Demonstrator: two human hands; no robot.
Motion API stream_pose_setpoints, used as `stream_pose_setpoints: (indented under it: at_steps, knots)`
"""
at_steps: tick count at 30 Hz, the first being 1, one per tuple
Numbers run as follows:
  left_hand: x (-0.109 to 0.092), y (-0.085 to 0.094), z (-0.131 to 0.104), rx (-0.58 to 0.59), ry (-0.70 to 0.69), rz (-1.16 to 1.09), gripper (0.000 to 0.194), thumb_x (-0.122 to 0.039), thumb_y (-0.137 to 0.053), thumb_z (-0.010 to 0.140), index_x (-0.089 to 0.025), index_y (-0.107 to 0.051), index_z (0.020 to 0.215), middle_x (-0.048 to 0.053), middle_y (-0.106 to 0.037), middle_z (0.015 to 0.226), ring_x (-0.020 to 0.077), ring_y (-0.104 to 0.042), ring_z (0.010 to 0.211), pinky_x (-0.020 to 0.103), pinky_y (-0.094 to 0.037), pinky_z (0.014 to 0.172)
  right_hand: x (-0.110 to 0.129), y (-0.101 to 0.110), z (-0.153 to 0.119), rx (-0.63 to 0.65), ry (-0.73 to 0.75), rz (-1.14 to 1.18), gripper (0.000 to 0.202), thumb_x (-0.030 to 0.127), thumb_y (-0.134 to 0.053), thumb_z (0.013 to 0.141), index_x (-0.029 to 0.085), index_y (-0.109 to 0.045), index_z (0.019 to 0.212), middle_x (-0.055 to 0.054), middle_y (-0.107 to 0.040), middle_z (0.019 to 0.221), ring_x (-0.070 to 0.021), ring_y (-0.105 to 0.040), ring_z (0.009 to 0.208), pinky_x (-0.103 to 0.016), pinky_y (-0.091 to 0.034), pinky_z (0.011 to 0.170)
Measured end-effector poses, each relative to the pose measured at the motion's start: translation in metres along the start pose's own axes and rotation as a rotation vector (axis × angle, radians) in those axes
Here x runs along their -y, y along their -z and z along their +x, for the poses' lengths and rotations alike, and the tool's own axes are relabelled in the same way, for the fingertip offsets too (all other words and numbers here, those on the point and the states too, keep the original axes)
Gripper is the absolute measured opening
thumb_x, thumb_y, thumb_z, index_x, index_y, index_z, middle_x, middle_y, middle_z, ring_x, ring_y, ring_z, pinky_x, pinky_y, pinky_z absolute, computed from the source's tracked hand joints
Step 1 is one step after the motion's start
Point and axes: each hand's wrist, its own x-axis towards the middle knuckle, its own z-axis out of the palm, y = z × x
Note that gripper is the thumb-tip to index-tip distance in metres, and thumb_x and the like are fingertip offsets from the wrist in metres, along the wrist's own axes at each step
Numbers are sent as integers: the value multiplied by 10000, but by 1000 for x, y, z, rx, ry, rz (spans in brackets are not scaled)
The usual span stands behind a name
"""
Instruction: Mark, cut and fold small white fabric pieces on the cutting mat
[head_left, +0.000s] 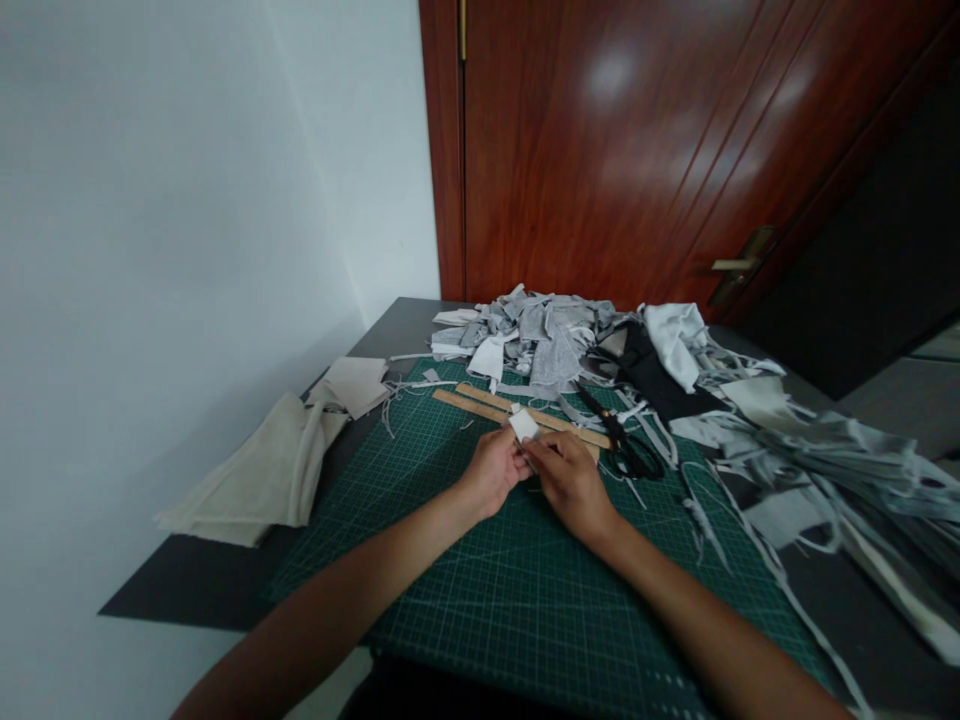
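Observation:
Between both hands, above the middle of the green cutting mat, is a small white piece of fabric. My left hand grips it from the left with curled fingers. From the right, my right hand pinches its lower edge. Just beyond the hands lie two wooden rulers, partly covered by the fabric and my right hand. Black scissors rest to the right of the hands, blades pointing away from me.
A heap of grey and white fabric scraps sits at the back. Black cloth and long grey strips lie on the right. Folded cream fabric is at the left edge by the wall. Behind the table stands a brown door.

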Motion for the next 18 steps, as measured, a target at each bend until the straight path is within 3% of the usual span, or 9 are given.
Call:
stream_pose_setpoints:
  at_steps: [3,8,10,13,18]
  knots:
    - [-2,0,0,34,-7,38,284,-421,-665,948,-142,-688,906,80,-734,809,160,-668,686,291,-545,701,-1,1,0,5,-23,26,335,118,-518,985,240,-701,1237,-99,-667,978,-245,-631,898,-390,-552,767]
    - [-1,4,1,101,-55,126,595,-718,-631,868,-135,-695,968,117,-744,884,203,-699,779,325,-552,743,1,4,2,14,-9,18,313,123,-535,982,227,-701,1226,-101,-676,978,-248,-634,899,-391,-545,771]
    - [0,5,1,132,-76,164,612,-711,-738,779,-127,-703,958,111,-739,886,213,-701,814,337,-551,774,1,6,4,22,-3,15,297,119,-539,977,220,-709,1198,-98,-674,966,-246,-631,889,-381,-540,761]
    - [1,7,-1,149,-117,206,561,-561,-910,649,-121,-714,937,86,-735,888,205,-693,826,338,-550,791,2,7,5,37,9,9,282,105,-537,968,224,-719,1147,-88,-669,948,-243,-622,877,-378,-530,754]
    - [2,6,-1,121,-135,185,558,-545,-931,604,-118,-709,885,64,-718,847,188,-676,784,342,-560,757,1,6,4,38,51,-10,250,106,-547,967,193,-703,1143,-98,-667,952,-251,-608,872,-391,-514,749]
